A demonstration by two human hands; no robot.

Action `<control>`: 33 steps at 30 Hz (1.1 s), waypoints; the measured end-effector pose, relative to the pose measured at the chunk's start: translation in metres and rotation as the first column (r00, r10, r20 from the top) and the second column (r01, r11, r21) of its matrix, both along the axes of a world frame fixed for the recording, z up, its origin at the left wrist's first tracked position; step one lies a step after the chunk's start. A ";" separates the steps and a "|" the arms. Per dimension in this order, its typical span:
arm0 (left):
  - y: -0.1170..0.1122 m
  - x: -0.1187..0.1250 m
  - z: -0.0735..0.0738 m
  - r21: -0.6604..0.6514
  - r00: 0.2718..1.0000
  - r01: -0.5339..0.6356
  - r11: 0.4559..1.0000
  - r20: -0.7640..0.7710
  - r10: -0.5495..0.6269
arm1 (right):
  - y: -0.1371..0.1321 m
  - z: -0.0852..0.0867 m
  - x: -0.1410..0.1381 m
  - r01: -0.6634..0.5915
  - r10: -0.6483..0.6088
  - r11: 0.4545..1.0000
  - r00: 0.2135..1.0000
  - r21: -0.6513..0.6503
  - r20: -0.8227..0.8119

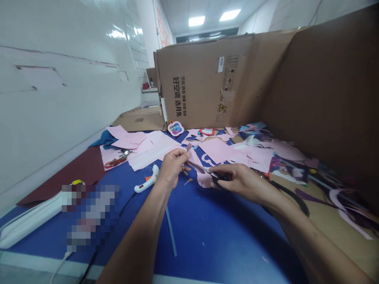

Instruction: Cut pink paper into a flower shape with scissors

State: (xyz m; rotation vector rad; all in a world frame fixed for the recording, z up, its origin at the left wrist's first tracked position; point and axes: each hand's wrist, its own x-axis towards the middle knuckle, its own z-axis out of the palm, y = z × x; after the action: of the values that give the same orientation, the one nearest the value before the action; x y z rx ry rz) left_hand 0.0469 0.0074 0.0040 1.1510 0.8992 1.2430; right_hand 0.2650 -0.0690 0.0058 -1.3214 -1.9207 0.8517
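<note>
My left hand [174, 165] pinches one edge of a pink paper piece [204, 180] between thumb and fingers, above the blue table. My right hand [237, 177] grips black-handled scissors [219, 180], fingers closed about the handles. The scissor blades point left toward my left hand and lie against the paper; whether they are apart I cannot tell. Part of the paper hangs below the blades with a curved lower edge. A white glue gun [147, 181] lies left of my left forearm. Behind my hands a larger pink sheet [217, 150] lies on the table.
Cardboard walls [204, 79] stand at the back and right. Pink scraps [257, 154] clutter the far table. Orange-handled pliers [117, 161] lie at left, near a maroon sheet [68, 173]. A flower-shaped ornament [175, 128] leans at the back. A thin strip [171, 230] lies in front.
</note>
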 end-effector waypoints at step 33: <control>0.001 -0.001 0.000 0.017 0.999 0.036 0.999 -0.015 -0.035 | -0.003 0.005 -0.002 0.013 -0.020 0.995 0.998 0.102 0.067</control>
State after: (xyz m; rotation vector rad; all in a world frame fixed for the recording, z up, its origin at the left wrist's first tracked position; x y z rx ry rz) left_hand 0.0462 0.0089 0.0036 1.1863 0.8773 1.2167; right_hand 0.2628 -0.0717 0.0108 -1.3183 -1.9751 0.6993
